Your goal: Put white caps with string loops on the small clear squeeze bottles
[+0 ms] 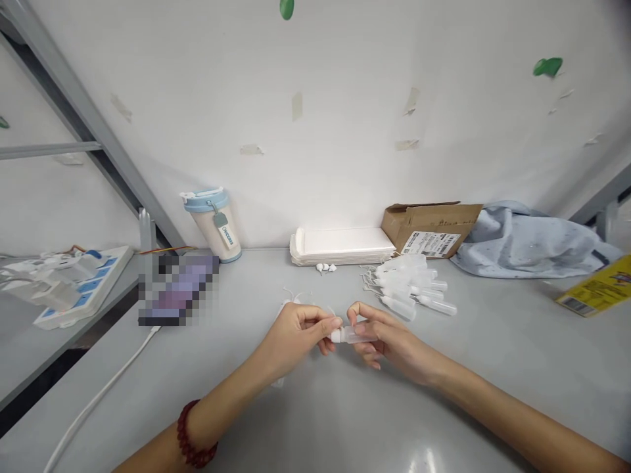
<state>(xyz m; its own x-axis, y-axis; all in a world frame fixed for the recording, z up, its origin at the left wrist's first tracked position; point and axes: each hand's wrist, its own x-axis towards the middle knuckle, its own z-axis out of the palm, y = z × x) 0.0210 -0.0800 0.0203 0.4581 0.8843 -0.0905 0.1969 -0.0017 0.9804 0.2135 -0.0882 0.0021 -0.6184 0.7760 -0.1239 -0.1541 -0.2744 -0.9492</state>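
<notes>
Both hands met above the tabletop (315,407): left hand (296,335) pinched the white cap (336,336), right hand (382,338) gripped the bottle (355,334). Skewed pressing could pop the cap loose.

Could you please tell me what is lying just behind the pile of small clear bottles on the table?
Behind the pile of small clear bottles sit a stack of white trays and an open cardboard box with a printed label. The box's inside is not visible from here.
</notes>
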